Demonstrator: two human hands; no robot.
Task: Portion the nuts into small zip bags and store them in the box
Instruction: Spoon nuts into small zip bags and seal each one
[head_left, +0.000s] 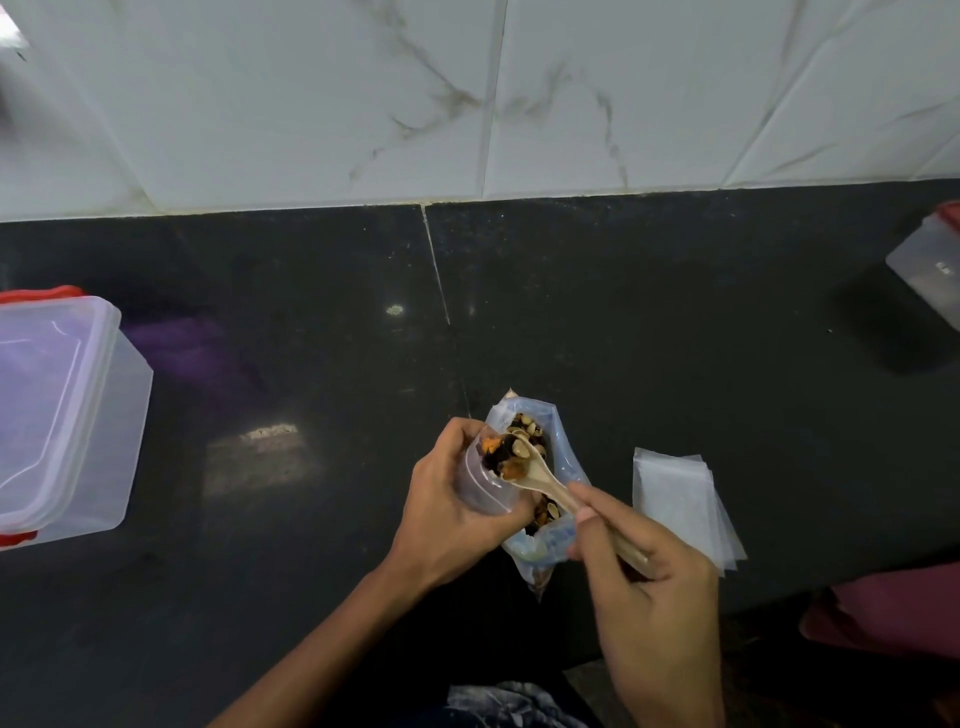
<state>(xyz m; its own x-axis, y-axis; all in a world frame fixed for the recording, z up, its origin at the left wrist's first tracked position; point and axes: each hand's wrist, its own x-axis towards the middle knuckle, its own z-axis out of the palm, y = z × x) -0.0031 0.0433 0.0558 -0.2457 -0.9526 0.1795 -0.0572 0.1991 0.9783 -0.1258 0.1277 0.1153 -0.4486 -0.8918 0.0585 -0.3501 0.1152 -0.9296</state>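
Observation:
A large clear bag of mixed nuts (558, 457) lies open on the dark counter (311, 364). My left hand (447, 514) grips a small zip bag (480, 480) just left of it, mouth turned toward the spoon. My right hand (644, 566) holds a pale wooden spoon (540, 480) by its handle. The spoon's bowl carries nuts and dried fruit and sits at the small bag's mouth. A stack of empty small zip bags (675, 499) lies to the right. The clear storage box (57, 415) with red clips stands at the far left.
A white marbled tile wall (467, 104) backs the counter. Another clear container with a red lid (930, 265) sits at the far right edge. A maroon cloth (883, 608) shows beyond the counter's front edge at the lower right.

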